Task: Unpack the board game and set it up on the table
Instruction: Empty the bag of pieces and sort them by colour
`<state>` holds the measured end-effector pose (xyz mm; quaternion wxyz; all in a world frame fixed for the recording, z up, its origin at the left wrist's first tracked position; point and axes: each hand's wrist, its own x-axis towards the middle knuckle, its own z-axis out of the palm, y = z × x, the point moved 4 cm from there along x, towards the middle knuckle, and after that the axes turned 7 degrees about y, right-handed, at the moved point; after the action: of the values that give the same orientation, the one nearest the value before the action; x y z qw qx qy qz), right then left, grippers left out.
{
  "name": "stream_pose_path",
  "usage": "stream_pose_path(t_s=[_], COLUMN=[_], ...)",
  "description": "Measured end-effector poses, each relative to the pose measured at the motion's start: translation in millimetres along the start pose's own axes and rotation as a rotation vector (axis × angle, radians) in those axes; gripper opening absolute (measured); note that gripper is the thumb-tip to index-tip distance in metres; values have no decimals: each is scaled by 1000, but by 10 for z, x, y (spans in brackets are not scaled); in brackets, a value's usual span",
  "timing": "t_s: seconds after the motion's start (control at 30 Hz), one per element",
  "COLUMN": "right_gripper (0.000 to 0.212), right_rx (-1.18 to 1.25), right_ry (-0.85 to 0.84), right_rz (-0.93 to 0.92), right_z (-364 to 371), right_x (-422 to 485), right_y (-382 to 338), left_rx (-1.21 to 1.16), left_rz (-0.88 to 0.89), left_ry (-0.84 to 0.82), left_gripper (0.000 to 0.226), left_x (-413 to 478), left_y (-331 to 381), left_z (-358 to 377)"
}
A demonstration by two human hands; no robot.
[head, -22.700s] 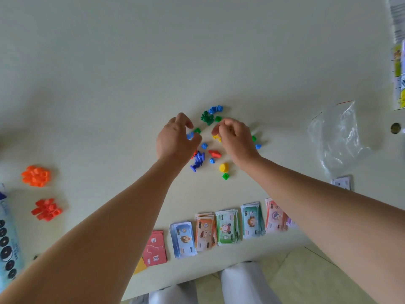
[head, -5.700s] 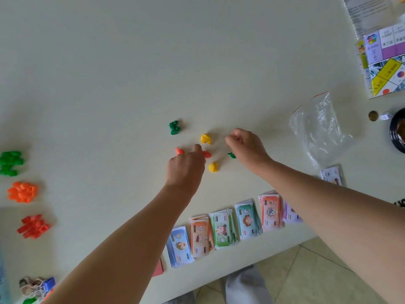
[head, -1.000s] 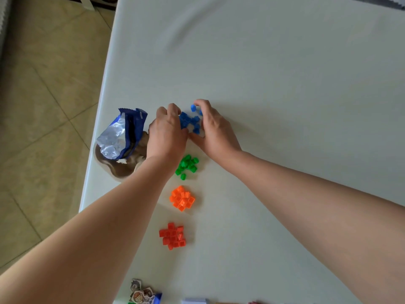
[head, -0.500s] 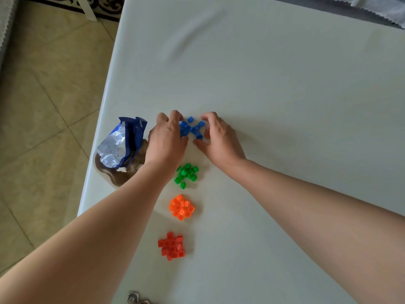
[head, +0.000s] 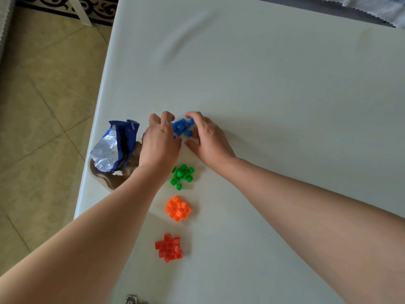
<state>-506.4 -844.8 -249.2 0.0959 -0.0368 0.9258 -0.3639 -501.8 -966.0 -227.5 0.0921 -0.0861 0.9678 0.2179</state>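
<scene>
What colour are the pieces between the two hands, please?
The pieces are blue, in the head view.
</scene>
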Motion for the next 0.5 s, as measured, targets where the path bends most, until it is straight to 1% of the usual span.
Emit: stream_pose_path(t_s=[0.1, 0.17, 0.27, 0.37, 0.43, 0.5], right_gripper=[60, 57, 48, 41, 38, 37], right_rx=[30, 57, 72, 41, 22, -1], right_ry=[41, 101, 152, 201, 264, 329], right_rz=[12, 28, 67, 130, 194, 266], right_z=[-117, -219, -419, -698, -886, -1134], right_x=[-151, -331, -736, -1214, -1502, -1848], right_y=[53, 141, 358, 660, 876, 1144], left_rx=[20, -7, -42, -83, -92, -93], left_rz=[50, 118, 250, 329, 349, 383], left_ry=[79, 124, 113, 10, -111, -239], left_gripper=[47, 45, 42, 38, 35, 37], left_x=[-96, -218, -513, -887, -1126, -1426], left_y=[91, 234, 559, 919, 1117, 1381], left_z=[-65, -75, 61, 311, 485, 706])
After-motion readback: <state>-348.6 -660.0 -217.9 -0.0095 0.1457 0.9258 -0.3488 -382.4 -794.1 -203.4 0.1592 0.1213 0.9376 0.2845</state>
